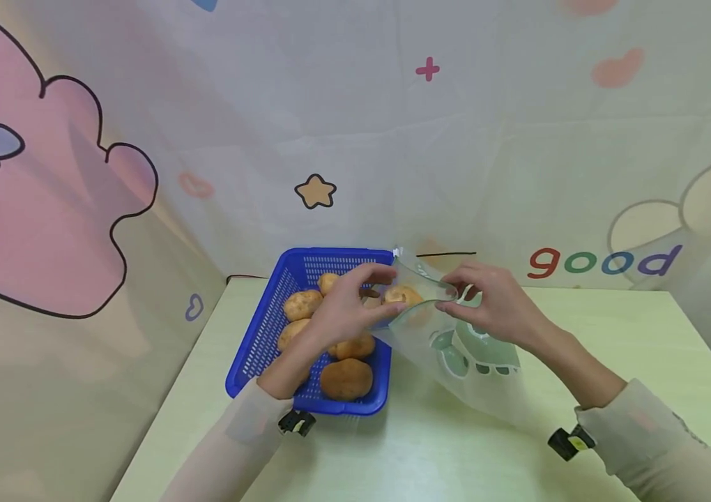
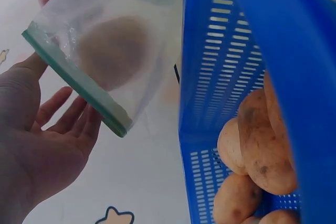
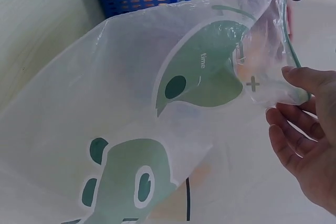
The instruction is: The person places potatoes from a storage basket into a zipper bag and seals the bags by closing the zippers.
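Note:
A translucent zip bag (image 1: pixel 475 376) with green cartoon prints hangs between both hands, its green-edged mouth spread. My right hand (image 1: pixel 487 300) pinches the edge of the mouth between thumb and fingers, as the right wrist view also shows. Just inside the mouth is a potato (image 1: pixel 403 295), blurred through the plastic in the left wrist view. My left hand (image 1: pixel 355 300) is at the other side of the mouth, fingers and thumb spread apart beside the potato. In the left wrist view its loosely extended fingers (image 2: pixel 68 116) reach behind the bag's green rim.
A blue plastic basket (image 1: pixel 254 335) stands left of the bag, partly under my left forearm. Several potatoes (image 1: pixel 346 379) lie in it. The pale table (image 1: pixel 613 348) extends to the right, with a printed cloth (image 1: pixel 355 153) hanging behind it.

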A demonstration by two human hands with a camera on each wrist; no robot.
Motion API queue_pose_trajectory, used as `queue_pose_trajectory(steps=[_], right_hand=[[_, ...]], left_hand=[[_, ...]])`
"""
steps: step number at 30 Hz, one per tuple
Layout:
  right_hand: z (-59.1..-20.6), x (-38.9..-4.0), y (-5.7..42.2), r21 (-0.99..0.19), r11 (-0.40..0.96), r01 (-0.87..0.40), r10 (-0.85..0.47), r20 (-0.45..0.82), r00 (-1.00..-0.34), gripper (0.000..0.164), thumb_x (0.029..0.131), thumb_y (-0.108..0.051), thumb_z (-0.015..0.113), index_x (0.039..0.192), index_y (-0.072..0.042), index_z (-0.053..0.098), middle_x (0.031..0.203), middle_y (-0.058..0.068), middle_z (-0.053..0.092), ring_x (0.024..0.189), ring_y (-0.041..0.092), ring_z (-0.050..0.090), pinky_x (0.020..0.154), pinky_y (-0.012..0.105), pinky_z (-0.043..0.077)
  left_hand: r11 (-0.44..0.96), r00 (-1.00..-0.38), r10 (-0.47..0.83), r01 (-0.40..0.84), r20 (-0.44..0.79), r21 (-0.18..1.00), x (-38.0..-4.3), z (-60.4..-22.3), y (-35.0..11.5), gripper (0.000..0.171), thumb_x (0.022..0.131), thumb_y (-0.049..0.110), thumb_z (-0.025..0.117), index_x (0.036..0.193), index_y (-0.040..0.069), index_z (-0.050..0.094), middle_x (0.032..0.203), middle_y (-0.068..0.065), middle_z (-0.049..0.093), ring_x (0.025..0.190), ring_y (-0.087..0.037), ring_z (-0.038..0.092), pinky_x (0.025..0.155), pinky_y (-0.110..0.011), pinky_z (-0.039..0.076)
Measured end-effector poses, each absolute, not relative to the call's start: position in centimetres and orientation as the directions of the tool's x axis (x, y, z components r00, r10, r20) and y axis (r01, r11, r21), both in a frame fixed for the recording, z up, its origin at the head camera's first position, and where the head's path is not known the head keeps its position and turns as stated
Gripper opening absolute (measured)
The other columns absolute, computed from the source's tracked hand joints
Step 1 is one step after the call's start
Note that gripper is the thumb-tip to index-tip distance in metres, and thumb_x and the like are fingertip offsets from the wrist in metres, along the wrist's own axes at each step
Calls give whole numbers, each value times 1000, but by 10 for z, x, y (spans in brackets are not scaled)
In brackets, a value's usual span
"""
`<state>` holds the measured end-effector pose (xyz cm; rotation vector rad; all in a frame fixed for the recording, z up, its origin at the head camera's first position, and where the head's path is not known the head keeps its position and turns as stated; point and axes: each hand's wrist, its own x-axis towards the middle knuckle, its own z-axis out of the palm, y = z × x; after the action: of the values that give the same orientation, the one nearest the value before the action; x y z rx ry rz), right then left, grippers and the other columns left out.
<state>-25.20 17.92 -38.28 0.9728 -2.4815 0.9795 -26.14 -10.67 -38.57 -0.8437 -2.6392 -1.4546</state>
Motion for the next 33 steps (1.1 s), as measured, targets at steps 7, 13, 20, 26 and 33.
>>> queue_pose_trajectory(steps=[7, 13, 20, 26, 33], right_hand=[[-389, -255, 183, -476, 520, -709, -466, 537, -703, 24, 85, -6, 89, 106, -7, 77, 89, -8, 68, 83, 10, 66, 69, 33, 62], [-390, -253, 189, -480, 506, -716, -478, 535, -697, 26, 84, -8, 90, 106, -9, 77, 89, -11, 68, 83, 9, 65, 69, 34, 62], [-391, -252, 195, -472, 514, -717, -472, 542, -695, 29, 82, -7, 92, 106, -11, 77, 90, -12, 68, 83, 7, 64, 68, 36, 62], [-394, -252, 195, -483, 488, -727, -480, 547, -686, 29, 82, -8, 92, 106, -10, 77, 91, -11, 68, 84, 7, 65, 68, 35, 62], [-398, -250, 197, -525, 484, -700, -441, 544, -714, 28, 83, -10, 92, 107, -13, 77, 98, -8, 69, 89, 9, 65, 69, 32, 62]], left_hand=[[442, -895, 381, 398, 234, 804, -256, -393, -135, 56, 98, 35, 79, 145, 12, 61, 142, -4, 65, 130, -26, 61, 108, -49, 53], [502, -910, 381, 354, 165, 789, -254, -419, -165, 56, 97, 29, 81, 146, 11, 60, 144, -6, 63, 132, -30, 60, 110, -53, 51], [551, -916, 392, 306, 82, 776, -260, -455, -180, 62, 95, 26, 82, 149, 9, 56, 150, -9, 59, 139, -32, 55, 113, -55, 47], [627, -920, 392, 261, -7, 734, -263, -477, -180, 64, 93, 23, 84, 148, 4, 56, 149, -14, 59, 141, -37, 52, 117, -55, 42], [655, -931, 362, 215, -51, 724, -263, -481, -176, 62, 93, 24, 84, 147, 5, 58, 148, -14, 59, 139, -35, 53, 117, -54, 43]])
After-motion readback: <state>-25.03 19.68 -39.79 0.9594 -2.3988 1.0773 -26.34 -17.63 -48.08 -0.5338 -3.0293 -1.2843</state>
